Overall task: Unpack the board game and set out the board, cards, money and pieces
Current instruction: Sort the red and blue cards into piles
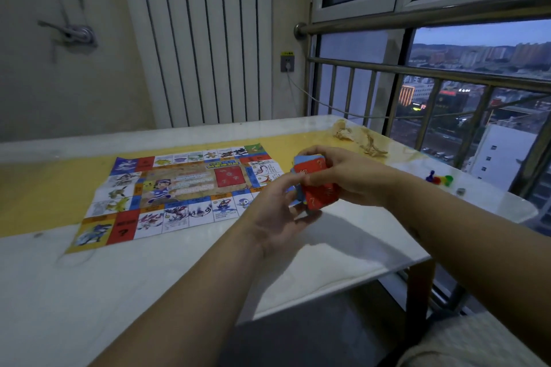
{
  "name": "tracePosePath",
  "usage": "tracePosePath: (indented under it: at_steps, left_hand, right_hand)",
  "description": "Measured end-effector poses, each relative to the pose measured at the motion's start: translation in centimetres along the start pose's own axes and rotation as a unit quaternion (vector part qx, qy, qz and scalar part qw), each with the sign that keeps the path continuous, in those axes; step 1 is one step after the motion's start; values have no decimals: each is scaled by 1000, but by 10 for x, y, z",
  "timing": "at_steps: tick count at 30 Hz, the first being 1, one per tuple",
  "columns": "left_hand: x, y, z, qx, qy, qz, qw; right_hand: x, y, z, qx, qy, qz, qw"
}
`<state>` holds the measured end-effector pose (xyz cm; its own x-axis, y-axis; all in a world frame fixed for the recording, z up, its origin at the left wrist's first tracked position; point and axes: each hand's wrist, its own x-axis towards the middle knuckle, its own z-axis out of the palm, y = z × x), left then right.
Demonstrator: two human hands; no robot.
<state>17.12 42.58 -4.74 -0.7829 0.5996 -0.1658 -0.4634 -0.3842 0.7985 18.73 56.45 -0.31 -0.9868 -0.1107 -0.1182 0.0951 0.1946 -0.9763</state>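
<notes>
The paper game board (179, 191) lies unfolded and flat on the table, left of my hands. A stack of red and blue cards (319, 191) with question marks is held above the table's right part. My right hand (343, 176) grips the stack from above and the right. My left hand (280, 205) pinches the lower cards from the left and below. Small coloured playing pieces (439, 179) lie in a cluster on the table at the far right, with a small die (461, 191) beside them.
The white and yellow table (89, 292) ends at a front-right edge close to my arms. A crumpled clear wrapper (357, 137) lies at the back right. A metal railing (417, 74) and window stand behind the table, a radiator (205, 39) on the far wall.
</notes>
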Motion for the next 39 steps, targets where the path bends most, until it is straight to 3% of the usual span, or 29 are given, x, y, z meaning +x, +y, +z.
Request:
tracePosePath:
  at_steps: [3,6,11,15,19,26,30,34,39]
  left_hand:
    - [-30,13,-16,-29,-35,26,999]
    - [-57,16,-35,-53,-22,38,998]
    - [-100,17,-73,-21,19,23,999]
    - [-123,22,-91,-34,53,48,997]
    - [-138,22,-98,20,58,41,997]
    - [-162,25,-105,27,-31,53,998]
    - [-169,25,-107,46,-45,90,994]
    - [-174,28,-106,70,-37,107,991]
    - [-174,29,-111,61,-23,91,994]
  right_hand:
    - [-7,-3,38,37,-26,-64,997]
    - [-11,-3,75,-82,-23,-140,986]
    - [-9,-1,120,-355,5,-260,898]
    - [-15,7,140,-369,-58,-277,886]
    - [-23,13,168,-459,-66,-320,826]
    - [-20,8,175,-367,-93,-312,871]
    - [-20,4,173,-340,-86,-345,870]
    - [-22,5,173,-353,-104,-401,839]
    - [-17,5,174,-332,-107,-397,849]
